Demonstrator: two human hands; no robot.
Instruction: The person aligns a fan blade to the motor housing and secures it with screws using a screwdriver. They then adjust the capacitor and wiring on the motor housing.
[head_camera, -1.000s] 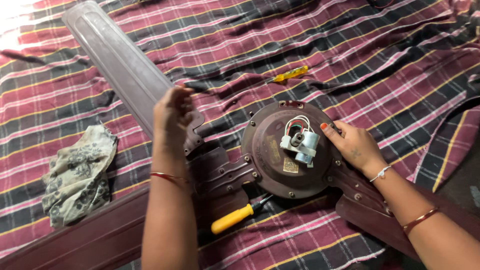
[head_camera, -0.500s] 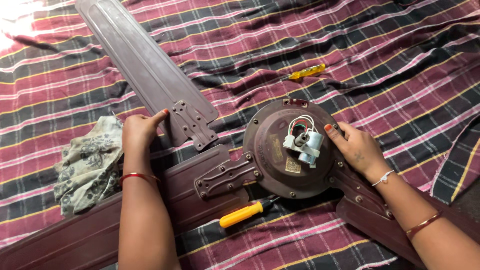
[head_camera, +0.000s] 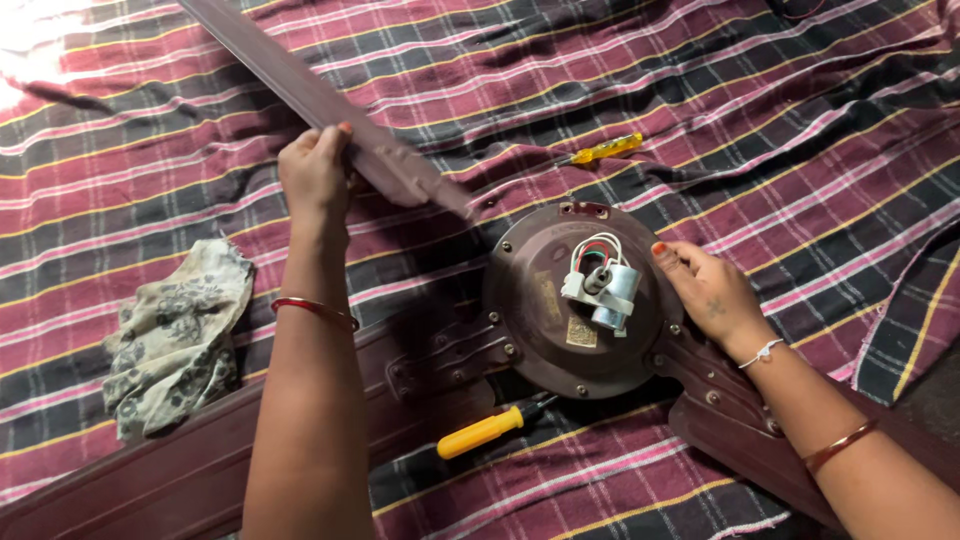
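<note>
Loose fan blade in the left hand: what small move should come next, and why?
Probably carry the loose blade clear to the left and lay it on the checked cloth. The left hand grips it tilted above the cloth, detached from the motor housing, which the right hand steadies.

One brown ceiling fan motor housing (head_camera: 575, 300) lies on one plaid cloth (head_camera: 780, 130) of maroon, black and yellow. Three brown fan blades are counted: one loose blade (head_camera: 300, 95) lifted at upper left, one blade (head_camera: 200, 460) running to the lower left and one blade (head_camera: 740, 420) running to the lower right. There are two screwdrivers: one large with a yellow handle (head_camera: 488, 430) below the motor, one small yellow one (head_camera: 600, 150) above it. One crumpled patterned rag (head_camera: 170, 340) sits at left. Two hands show: one left hand (head_camera: 315, 170) and one right hand (head_camera: 705, 290). One grey capacitor (head_camera: 612, 292) with one bundle of wires (head_camera: 592, 246) tops the motor.
</note>
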